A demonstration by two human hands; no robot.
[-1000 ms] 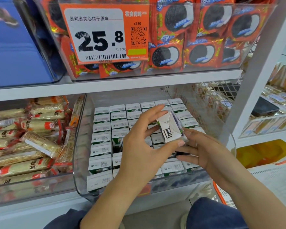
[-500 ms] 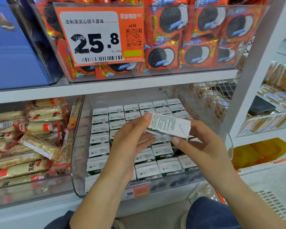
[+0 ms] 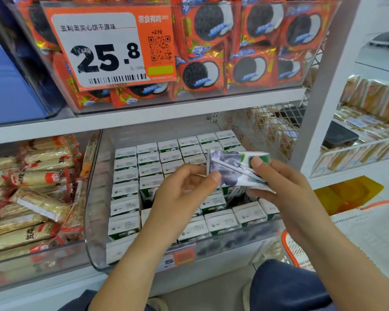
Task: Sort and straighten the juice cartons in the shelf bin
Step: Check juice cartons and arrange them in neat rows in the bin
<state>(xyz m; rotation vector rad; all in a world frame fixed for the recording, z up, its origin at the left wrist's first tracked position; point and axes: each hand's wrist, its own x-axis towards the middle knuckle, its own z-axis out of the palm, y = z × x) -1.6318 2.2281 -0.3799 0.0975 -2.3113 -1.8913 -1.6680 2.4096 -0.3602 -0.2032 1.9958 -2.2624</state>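
A clear plastic shelf bin holds several small white and green juice cartons standing in rows. Above the bin's right half, both hands hold one carton lying on its side, with a straw along its face. My left hand pinches its left end between thumb and fingers. My right hand grips its right end, thumb on top. A dark gap among the cartons shows below the held one, partly hidden by my hands.
Cookie packs in a clear bin with a 25.8 price tag fill the shelf above. Wrapped snack bars lie in the bin to the left. A white shelf post rises at the right, an orange basket below it.
The held carton has been turned over in both hands, from its printed white side to the face with the straw. It stays above the bin's right half.
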